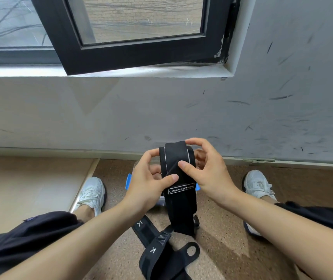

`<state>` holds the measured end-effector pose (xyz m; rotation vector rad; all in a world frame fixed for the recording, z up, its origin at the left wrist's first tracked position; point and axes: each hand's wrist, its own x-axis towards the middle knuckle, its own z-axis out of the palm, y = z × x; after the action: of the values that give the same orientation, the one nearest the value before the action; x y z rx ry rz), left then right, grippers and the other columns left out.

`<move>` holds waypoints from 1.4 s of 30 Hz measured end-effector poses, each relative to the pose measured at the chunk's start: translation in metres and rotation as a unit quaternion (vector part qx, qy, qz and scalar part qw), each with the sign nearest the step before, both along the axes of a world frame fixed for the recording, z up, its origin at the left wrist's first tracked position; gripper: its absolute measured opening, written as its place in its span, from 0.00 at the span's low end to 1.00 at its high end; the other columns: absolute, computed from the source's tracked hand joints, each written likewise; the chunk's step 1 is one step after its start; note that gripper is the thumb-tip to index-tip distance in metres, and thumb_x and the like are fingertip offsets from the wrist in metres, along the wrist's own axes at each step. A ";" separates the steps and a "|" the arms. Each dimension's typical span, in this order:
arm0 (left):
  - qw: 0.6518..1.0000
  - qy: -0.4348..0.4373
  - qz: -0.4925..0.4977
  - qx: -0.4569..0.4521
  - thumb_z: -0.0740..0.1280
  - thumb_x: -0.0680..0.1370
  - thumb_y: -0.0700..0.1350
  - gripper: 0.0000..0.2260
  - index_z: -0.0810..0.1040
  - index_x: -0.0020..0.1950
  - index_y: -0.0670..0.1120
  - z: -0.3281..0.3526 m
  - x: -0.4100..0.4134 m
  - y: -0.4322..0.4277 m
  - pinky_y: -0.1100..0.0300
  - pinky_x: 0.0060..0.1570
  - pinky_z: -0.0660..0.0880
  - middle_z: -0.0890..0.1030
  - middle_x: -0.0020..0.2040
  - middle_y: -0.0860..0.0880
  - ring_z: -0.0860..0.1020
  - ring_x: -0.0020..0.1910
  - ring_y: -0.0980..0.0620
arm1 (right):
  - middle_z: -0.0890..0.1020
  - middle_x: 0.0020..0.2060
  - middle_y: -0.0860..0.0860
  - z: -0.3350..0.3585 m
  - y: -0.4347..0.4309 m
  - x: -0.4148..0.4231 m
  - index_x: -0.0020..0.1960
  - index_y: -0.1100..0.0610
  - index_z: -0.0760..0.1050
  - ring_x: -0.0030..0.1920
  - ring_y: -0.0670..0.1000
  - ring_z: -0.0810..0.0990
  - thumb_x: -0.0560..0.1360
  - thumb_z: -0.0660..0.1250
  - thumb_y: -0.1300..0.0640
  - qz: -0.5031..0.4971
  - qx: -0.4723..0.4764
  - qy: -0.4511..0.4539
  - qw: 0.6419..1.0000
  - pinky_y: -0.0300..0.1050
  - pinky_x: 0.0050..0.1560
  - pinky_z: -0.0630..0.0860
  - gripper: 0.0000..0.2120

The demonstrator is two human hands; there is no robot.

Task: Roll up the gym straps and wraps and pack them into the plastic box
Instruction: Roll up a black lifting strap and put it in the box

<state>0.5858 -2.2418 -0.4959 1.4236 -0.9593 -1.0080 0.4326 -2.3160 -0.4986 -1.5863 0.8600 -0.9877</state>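
Note:
A wide black wrap (176, 158) with a white edge line and a logo patch is held up between both hands, its top end bent over into a fold or loop. My left hand (148, 174) grips its left edge, thumb pressed on the front. My right hand (204, 166) pinches the folded top and the right edge. The wrap's tail hangs down to the floor. Behind and below it, mostly hidden, is the plastic box (130, 179) with blue clips. More black straps (161, 247) lie in a loose heap on the floor near my knees.
I sit on a speckled brown floor (222, 229) facing a scuffed grey wall (161, 110). My white shoes (91, 194) flank the box, the other shoe (258, 183) at right. A pale raised board (30, 184) lies left. An open black window frame (133, 49) hangs overhead.

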 end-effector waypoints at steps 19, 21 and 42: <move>0.985 0.166 0.040 0.020 0.69 0.81 0.37 0.07 0.81 0.57 0.37 0.008 -0.006 0.005 0.62 0.36 0.80 0.88 0.47 0.43 0.86 0.41 0.52 | 0.84 0.42 0.68 -0.005 -0.003 0.004 0.50 0.57 0.81 0.41 0.57 0.84 0.78 0.70 0.65 0.025 0.097 -0.044 0.994 0.54 0.46 0.80 0.04; 0.986 0.163 0.037 0.025 0.69 0.81 0.39 0.07 0.82 0.57 0.37 0.009 -0.007 0.006 0.63 0.35 0.80 0.88 0.46 0.43 0.86 0.41 0.53 | 0.85 0.41 0.65 -0.005 -0.002 0.004 0.49 0.58 0.81 0.40 0.55 0.84 0.79 0.70 0.65 0.020 0.094 -0.039 0.995 0.53 0.46 0.80 0.03; 0.996 0.054 0.067 -0.007 0.75 0.75 0.35 0.10 0.83 0.54 0.44 0.001 -0.001 0.005 0.58 0.44 0.82 0.87 0.44 0.44 0.85 0.42 0.51 | 0.83 0.37 0.53 -0.009 0.003 0.004 0.45 0.57 0.82 0.39 0.48 0.79 0.75 0.75 0.65 0.008 0.036 0.005 0.999 0.46 0.45 0.77 0.05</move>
<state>0.5846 -2.2372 -0.4950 1.3886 -0.7802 -0.9657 0.4365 -2.3126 -0.5074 -1.5368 0.8787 -0.9278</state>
